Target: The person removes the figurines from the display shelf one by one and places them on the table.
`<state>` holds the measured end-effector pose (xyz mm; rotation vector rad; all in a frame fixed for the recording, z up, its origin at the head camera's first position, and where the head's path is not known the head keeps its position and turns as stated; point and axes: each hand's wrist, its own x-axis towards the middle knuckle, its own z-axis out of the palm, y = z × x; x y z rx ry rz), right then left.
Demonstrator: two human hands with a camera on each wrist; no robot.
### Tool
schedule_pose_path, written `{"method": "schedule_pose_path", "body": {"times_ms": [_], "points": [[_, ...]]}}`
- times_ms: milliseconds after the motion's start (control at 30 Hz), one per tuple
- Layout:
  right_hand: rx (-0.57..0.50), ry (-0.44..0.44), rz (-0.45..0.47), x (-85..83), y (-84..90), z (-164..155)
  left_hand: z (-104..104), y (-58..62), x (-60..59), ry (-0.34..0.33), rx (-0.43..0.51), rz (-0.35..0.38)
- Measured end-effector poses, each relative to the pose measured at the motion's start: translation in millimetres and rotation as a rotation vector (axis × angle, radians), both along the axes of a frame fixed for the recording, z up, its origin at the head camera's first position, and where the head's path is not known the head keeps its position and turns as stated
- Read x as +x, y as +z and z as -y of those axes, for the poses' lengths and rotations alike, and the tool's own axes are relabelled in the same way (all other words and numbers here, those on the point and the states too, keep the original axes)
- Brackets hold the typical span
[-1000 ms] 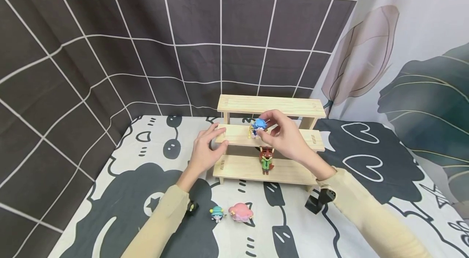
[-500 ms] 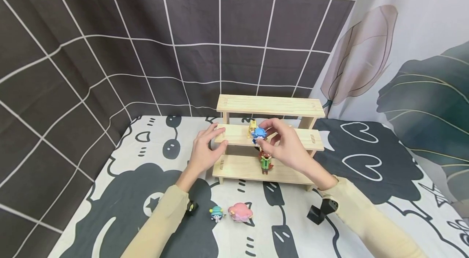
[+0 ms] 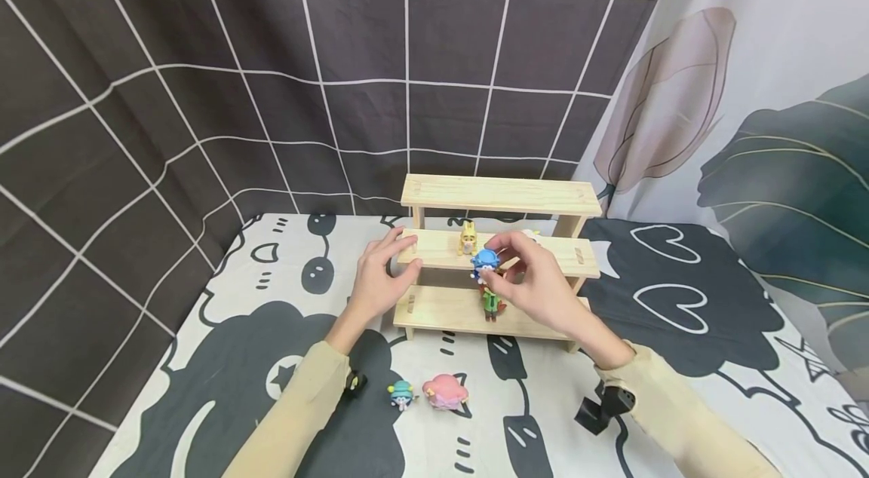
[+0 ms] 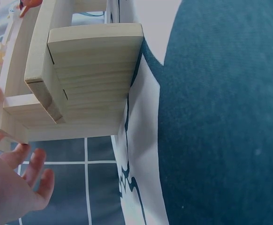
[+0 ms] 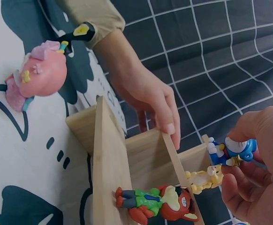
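Well, on a black-and-white patterned cloth (image 3: 485, 380) stands a three-tier wooden shelf (image 3: 502, 194). The left hand (image 3: 383, 274) rests relaxed against its left end; the right hand (image 3: 536, 278) pinches a blue figurine (image 3: 485, 261) near the middle tier's front edge. Fox figurine (image 3: 491, 307) below, pink figurine (image 3: 445, 392) on the cloth, yellow figurine (image 3: 467, 238) on the middle tier, teal-hatted figurine (image 3: 401, 394) beside the pink.

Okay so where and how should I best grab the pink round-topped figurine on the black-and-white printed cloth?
Probably pinch the pink round-topped figurine across its dome, from above and the right: the dome is its broadest part, and the small teal-hatted figurine is close on its left. Your right hand holds a blue figurine, so it would need freeing first.
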<state>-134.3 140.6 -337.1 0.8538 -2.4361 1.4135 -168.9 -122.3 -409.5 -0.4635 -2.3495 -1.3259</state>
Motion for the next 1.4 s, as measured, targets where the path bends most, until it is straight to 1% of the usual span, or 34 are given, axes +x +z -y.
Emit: {"method": "schedule_pose_path", "body": {"times_ms": [200, 367, 467, 633, 700, 900, 1100, 1400], "points": [[-0.016, -0.003, 0.010, 6.5, -5.8, -2, 0, -1.2, -1.4, 0.003, -0.004, -0.001], [0.015, -0.022, -0.005, 11.8, -13.8, -4, 0, -1.7, -1.1, -0.001, -0.003, 0.002], [0.013, -0.017, -0.010, 14.9, -18.0, -5, 0, -1.8, -0.7, -0.002, -0.006, 0.005], [-0.014, 0.005, -0.056, 19.7, -25.2, -5, 0, -2.0, -1.3, -0.001, 0.000, 0.000], [-0.015, 0.002, -0.069, 22.0, -28.0, -6, 0, -2.1, -1.5, -0.001, 0.000, 0.000], [-0.001, -0.019, -0.053, 30.0, -34.6, -8, 0, -0.9, -0.5, -0.001, -0.002, 0.012], [-0.013, -0.018, -0.055, 36.0, -39.4, -10, -1, 0.4, 0.7, -0.002, -0.001, 0.020], [-0.019, -0.020, -0.067, 46.0, -46.8, -13, 0, -1.4, -0.5, 0.000, -0.002, 0.016]]}}
